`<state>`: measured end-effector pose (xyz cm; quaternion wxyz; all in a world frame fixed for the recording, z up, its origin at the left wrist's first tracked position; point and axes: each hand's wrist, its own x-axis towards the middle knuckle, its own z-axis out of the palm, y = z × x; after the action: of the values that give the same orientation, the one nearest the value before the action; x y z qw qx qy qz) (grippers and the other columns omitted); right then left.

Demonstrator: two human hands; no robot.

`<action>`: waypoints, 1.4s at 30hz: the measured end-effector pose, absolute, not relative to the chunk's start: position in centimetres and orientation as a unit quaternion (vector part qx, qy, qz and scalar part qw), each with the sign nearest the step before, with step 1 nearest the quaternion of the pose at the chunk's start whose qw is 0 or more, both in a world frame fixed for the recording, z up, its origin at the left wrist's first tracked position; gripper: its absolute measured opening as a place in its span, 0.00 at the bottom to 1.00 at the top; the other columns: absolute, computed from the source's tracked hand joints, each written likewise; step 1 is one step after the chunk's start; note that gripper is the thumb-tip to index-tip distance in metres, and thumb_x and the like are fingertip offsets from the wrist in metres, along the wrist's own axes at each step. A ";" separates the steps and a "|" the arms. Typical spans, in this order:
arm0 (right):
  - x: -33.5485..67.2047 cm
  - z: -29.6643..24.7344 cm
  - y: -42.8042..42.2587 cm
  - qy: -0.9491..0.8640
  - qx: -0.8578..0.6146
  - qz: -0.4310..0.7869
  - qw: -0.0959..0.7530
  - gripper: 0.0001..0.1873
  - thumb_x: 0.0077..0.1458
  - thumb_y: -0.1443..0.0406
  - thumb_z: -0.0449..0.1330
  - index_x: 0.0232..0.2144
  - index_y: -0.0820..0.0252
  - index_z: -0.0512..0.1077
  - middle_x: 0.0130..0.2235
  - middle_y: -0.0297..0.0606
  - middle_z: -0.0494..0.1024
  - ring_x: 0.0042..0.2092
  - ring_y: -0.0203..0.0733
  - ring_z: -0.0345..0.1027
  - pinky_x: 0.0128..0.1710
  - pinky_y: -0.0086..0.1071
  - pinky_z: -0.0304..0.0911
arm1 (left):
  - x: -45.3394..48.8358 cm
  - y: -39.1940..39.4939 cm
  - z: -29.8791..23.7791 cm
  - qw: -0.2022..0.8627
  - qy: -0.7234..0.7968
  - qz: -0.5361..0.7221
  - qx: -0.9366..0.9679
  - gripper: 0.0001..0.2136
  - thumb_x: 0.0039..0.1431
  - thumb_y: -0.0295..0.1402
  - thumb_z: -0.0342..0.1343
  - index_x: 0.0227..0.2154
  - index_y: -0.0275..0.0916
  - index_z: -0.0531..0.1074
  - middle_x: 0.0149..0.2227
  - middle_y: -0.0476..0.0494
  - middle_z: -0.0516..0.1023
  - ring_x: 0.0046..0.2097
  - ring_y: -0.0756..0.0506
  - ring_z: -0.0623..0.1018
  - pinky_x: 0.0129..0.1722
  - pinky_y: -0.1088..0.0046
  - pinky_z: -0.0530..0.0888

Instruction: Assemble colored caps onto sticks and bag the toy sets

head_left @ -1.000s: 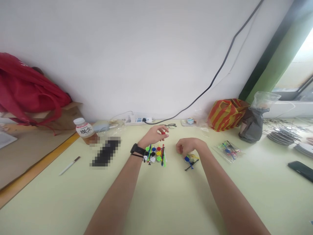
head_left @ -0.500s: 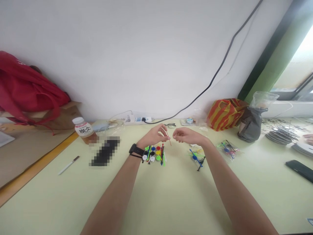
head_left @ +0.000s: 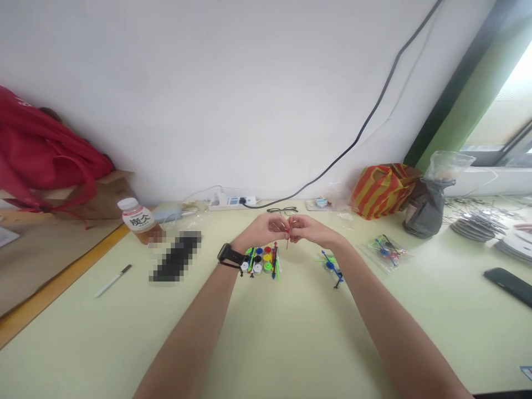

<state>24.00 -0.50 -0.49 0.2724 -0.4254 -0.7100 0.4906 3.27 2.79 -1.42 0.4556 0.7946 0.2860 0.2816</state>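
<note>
My left hand (head_left: 268, 230) pinches a thin red plastic pointer (head_left: 287, 243) whose end hangs below the fingertips. Against it, my right hand (head_left: 307, 231) is closed, its fingertips meeting those of the left at the pointer. What the right fingers grip is hidden. Just below the left hand lies a group of small round bases (head_left: 258, 268) in white, black, blue, red, yellow and green, with several coloured arrows (head_left: 275, 261) among and beside them. Under the right forearm is a blue arrow (head_left: 330, 266) on a round piece, with black and green arrows partly covered.
At right lie a clear bag of arrows (head_left: 386, 252), stacked grey discs (head_left: 474, 228) and a black phone (head_left: 509, 285). A bottle (head_left: 139, 220) and a pen (head_left: 113, 281) are at left. Glasses (head_left: 282, 210) and a power strip (head_left: 233, 203) sit by the wall. Another person's hand shows at far right.
My right hand has moved left, and its fingertips now meet the left hand's at the red pointer. Before, the hands were apart. The view has shifted slightly.
</note>
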 end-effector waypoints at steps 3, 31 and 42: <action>23.9 -0.5 -0.4 -0.724 -0.460 0.459 0.233 0.05 0.55 0.63 0.57 0.35 0.56 0.66 0.35 0.34 0.77 0.35 0.38 0.69 0.34 0.29 0.66 | 3.2 2.6 -1.5 0.468 0.279 0.268 0.795 0.10 0.54 0.37 0.66 0.33 0.36 0.78 0.33 0.43 0.82 0.36 0.45 0.81 0.39 0.70 0.76; 32.6 -2.3 1.6 -0.696 -0.660 0.269 0.088 0.07 0.45 0.70 0.67 0.27 0.60 0.72 0.31 0.40 0.80 0.33 0.43 0.74 0.29 0.30 0.62 | 4.0 2.9 -3.4 0.304 0.354 0.172 0.868 0.15 0.50 0.41 0.68 0.40 0.41 0.82 0.42 0.43 0.83 0.40 0.42 0.79 0.36 0.70 0.73; 26.6 -0.4 0.5 -0.700 -0.449 0.489 0.263 0.07 0.55 0.61 0.61 0.32 0.58 0.69 0.36 0.40 0.82 0.37 0.41 0.78 0.40 0.34 0.74 | 5.6 1.7 -1.6 0.408 0.248 0.363 0.800 0.14 0.59 0.33 0.64 0.48 0.37 0.76 0.44 0.39 0.83 0.44 0.44 0.83 0.49 0.67 0.79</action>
<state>26.57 0.52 -0.36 0.2631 -0.4490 -0.7003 0.4887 5.60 1.69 -1.61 0.4078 0.8004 0.2481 0.3626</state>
